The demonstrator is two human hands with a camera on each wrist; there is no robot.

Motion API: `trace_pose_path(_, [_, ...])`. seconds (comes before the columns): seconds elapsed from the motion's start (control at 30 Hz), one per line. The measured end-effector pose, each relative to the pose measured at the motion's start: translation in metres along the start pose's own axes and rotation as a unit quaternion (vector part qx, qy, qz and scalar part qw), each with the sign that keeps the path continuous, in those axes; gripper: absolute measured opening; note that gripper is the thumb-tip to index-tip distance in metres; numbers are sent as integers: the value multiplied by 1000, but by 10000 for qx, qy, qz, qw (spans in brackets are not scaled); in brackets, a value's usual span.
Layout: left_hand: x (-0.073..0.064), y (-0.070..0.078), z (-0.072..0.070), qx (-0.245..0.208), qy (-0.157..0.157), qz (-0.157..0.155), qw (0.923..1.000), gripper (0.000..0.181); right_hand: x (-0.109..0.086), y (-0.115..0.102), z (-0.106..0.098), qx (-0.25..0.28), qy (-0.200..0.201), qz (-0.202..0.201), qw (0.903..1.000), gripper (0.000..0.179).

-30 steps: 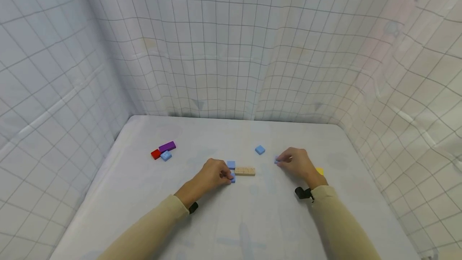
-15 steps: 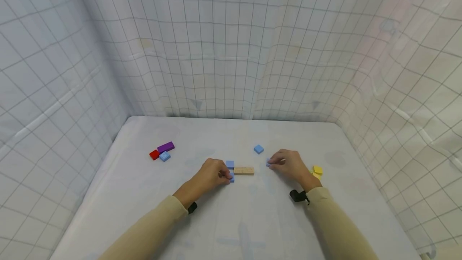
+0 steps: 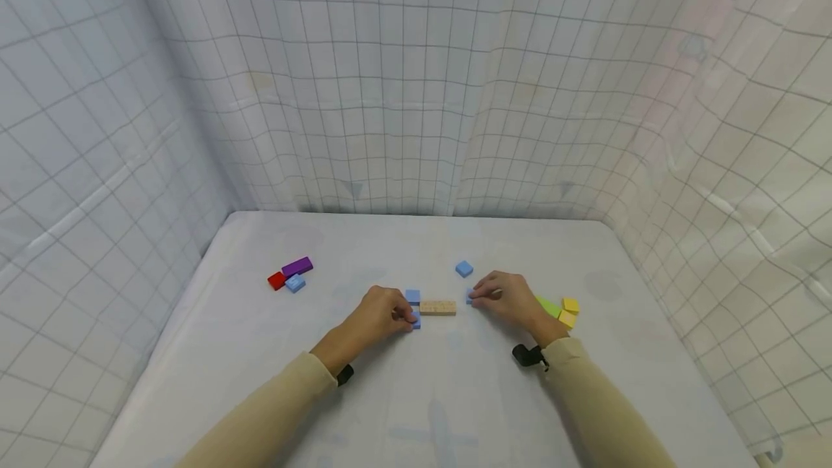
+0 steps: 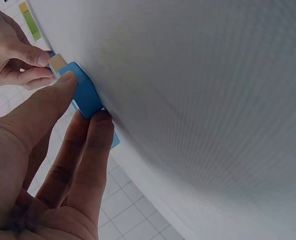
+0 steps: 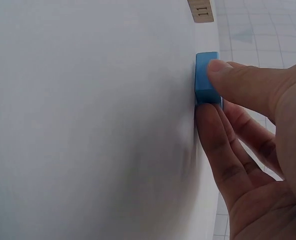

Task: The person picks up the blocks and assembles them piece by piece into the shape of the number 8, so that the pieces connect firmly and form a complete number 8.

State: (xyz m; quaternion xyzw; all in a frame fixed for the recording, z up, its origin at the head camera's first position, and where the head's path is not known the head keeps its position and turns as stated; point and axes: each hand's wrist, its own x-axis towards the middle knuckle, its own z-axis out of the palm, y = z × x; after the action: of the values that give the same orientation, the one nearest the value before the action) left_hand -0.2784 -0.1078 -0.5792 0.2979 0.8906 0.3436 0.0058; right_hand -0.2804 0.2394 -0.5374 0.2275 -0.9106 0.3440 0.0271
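Thumb and fingers of my left hand (image 3: 379, 315) pinch a blue block (image 4: 85, 92) at the near left end of a light wooden block (image 3: 438, 308). Just behind it, a second blue block (image 3: 412, 297) lies by the same end. On the other side, my right hand (image 3: 510, 300) pinches another blue block (image 5: 206, 77), low at the table. A short gap parts this one from the wooden block's right end, whose carved marks show in the right wrist view. The fingers partly cover both pinched blocks in the head view.
Behind the right hand lies a loose blue block (image 3: 464, 269). A purple block (image 3: 297, 266), a red block (image 3: 276, 280) and a light blue block (image 3: 295, 283) sit together at left. A green block (image 3: 549, 306) and yellow blocks (image 3: 568, 319) lie beside the right wrist.
My right hand has slid left with its blue block toward the wooden block, uncovering the yellow and green blocks. The left hand has stayed in place, still pinching its block.
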Motion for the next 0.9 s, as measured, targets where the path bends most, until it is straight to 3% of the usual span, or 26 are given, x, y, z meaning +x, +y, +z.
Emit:
trace_pose_path(0.1, [-4,9,-4,-79,13,-36,10000,13,1,-3,3,65,-33,33,10000,9])
trace_pose_path(0.3, [-11,58,-30,-134,-52,-273,9995,11,4,-8,7,40,-57,-6,10000,8])
trace_pose_path(0.43, [-11,66,-34,-16,-119,-400,9991,10,5,-9,9,27,-85,-48,9999,9])
trace_pose_path(0.6, [-11,63,-34,-97,-150,-376,9991,10,8,-8,13,55,-146,-1,9999,11])
trace_pose_path(0.83, [-3,5,-4,-148,29,29,9999,13,9,-11,15,101,-163,-5,9998,12])
trace_pose_path(0.9, [-5,13,-8,-88,45,73,9999,11,9,-12,15,105,-180,0,9998,12])
